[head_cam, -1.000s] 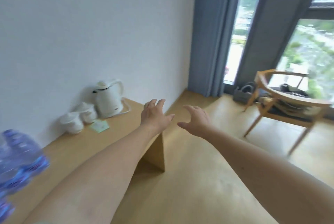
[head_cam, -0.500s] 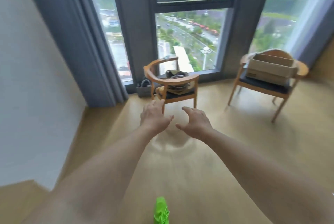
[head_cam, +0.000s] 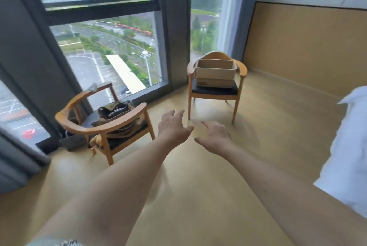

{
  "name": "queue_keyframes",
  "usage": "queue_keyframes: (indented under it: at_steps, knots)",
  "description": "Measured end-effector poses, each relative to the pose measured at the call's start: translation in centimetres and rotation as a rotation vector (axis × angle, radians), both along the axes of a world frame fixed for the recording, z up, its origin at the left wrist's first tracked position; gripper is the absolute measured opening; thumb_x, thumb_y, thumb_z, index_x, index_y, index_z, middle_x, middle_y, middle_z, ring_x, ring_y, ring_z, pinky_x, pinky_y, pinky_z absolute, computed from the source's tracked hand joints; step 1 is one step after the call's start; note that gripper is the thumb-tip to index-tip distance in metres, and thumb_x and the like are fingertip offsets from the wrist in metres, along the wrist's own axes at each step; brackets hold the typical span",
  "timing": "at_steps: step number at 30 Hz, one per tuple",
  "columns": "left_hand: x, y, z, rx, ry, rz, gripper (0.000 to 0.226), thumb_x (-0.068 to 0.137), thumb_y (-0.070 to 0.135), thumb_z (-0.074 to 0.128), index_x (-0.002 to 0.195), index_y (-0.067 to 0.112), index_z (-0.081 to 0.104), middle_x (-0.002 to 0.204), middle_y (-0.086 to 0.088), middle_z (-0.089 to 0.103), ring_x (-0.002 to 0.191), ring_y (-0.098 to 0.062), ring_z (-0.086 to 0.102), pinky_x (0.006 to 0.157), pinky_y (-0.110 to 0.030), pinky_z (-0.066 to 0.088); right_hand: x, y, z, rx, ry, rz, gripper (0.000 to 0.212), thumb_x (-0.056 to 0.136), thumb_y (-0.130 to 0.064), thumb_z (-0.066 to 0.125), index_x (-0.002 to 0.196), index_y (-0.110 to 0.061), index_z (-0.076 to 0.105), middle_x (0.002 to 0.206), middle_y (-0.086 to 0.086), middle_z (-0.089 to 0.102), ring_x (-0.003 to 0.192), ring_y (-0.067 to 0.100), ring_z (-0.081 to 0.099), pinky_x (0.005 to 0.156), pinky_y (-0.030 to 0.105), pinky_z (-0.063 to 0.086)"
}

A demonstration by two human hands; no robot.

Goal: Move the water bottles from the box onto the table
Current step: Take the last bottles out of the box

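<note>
At the near left we see a wooden chair (head_cam: 103,126) by the window (head_cam: 103,55), with a bag (head_cam: 117,112) slumped on its seat — nothing there belongs to our job. Just right of it our left hand (head_cam: 173,127) is stretched out over the floor (head_cam: 198,186), fingers spread and relaxed, gripping nothing. Beside it, a small gap away, our right hand (head_cam: 214,136) matches it — fingers apart, palm down, empty.

Farther off and to the right, the cardboard box (head_cam: 215,73) sits on the seat of a second chair (head_cam: 215,91), flaps up. We cannot tell from here whether bottles lie inside; its interior is hidden by the near wall. At the far right edge a white bed (head_cam: 349,146) shows. The bench is out of view.

We judge that we are in the approach step, heading to the box for a pick-up. The next move calls for closing the distance, reaching over the rim and curling our fingers round a bottle.
</note>
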State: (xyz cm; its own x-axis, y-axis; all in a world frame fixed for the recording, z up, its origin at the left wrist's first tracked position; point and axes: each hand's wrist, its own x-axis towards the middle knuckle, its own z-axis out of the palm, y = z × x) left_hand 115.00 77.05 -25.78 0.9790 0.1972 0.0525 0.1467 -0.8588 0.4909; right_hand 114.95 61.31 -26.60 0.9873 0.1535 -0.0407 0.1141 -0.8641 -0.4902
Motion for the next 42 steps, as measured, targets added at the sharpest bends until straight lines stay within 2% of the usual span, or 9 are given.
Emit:
queue_keyframes:
  at_steps: [6,12,21,29,34,37,39,42]
  knots:
    - [11.3,-5.2,-1.0,0.022,-0.005,-0.206,0.074,0.085,0.053,0.066,0.15,0.03,0.037,0.155,-0.005,0.038,0.143,-0.027,0.029,0.112,-0.047,0.033,8.8,-5.0,-1.1,0.017,0.078,-0.168,0.074,0.083,-0.05,0.07,0.147,-0.027,0.041,0.146,0.004,0.048,0.134,0.027,0.044,0.104,0.042,0.044]
    - [22.1,-10.1,-4.2,0.038,0.062,-0.262,0.076,0.086,0.052,0.065,0.151,0.029,0.034,0.158,-0.006,0.032,0.146,-0.028,0.025,0.114,-0.047,0.032,19.8,-9.9,-3.8,0.007,0.117,-0.204,0.075,0.085,-0.049,0.068,0.15,-0.026,0.038,0.149,0.005,0.044,0.136,0.028,0.041,0.106,0.043,0.043]
    - [39.9,-16.0,-2.6,0.052,0.075,-0.179,0.072,0.088,0.052,0.066,0.15,0.028,0.038,0.157,-0.004,0.036,0.143,-0.028,0.03,0.111,-0.045,0.035,37.8,-17.0,-2.8,0.028,0.135,-0.18,0.073,0.088,-0.046,0.066,0.152,-0.027,0.033,0.151,0.005,0.042,0.137,0.029,0.038,0.107,0.042,0.042]
    - [51.9,-19.8,-3.5,0.012,0.131,-0.153,0.071,0.088,0.049,0.068,0.15,0.03,0.037,0.156,-0.002,0.036,0.142,-0.026,0.031,0.109,-0.044,0.04,50.9,-18.9,-3.1,0.071,0.173,-0.187,0.071,0.087,-0.044,0.067,0.149,-0.028,0.037,0.147,0.004,0.045,0.134,0.028,0.043,0.107,0.043,0.043]
    - [60.4,-19.9,-5.0,0.002,0.147,-0.197,0.07,0.089,0.045,0.065,0.15,0.025,0.037,0.153,-0.004,0.038,0.141,-0.028,0.03,0.109,-0.043,0.04,58.8,-19.8,-5.1,0.046,0.202,-0.2,0.074,0.085,-0.045,0.068,0.15,-0.028,0.037,0.147,0.004,0.045,0.134,0.027,0.042,0.106,0.042,0.043]
    - [66.6,-19.5,-5.9,0.005,0.136,-0.198,0.069,0.089,0.045,0.064,0.149,0.023,0.039,0.147,-0.005,0.043,0.135,-0.027,0.035,0.106,-0.045,0.043,64.6,-19.9,-6.0,0.047,0.199,-0.213,0.073,0.083,-0.044,0.065,0.148,-0.028,0.038,0.143,0.004,0.048,0.131,0.026,0.044,0.102,0.041,0.044]
    - [71.2,-19.1,-6.4,-0.001,0.138,-0.197,0.067,0.088,0.044,0.065,0.147,0.022,0.042,0.143,-0.005,0.046,0.131,-0.027,0.038,0.102,-0.045,0.046,69.0,-19.5,-6.2,0.03,0.175,-0.21,0.07,0.084,-0.046,0.065,0.146,-0.027,0.04,0.138,0.004,0.051,0.126,0.026,0.047,0.097,0.039,0.046]
    - [78.0,-17.7,-6.9,-0.01,0.181,-0.17,0.06,0.086,0.044,0.063,0.14,0.024,0.047,0.136,-0.005,0.049,0.127,-0.028,0.04,0.098,-0.044,0.047,75.6,-18.7,-5.9,0.037,0.176,-0.23,0.071,0.085,-0.046,0.066,0.148,-0.025,0.04,0.138,0.004,0.051,0.126,0.026,0.048,0.097,0.04,0.048]
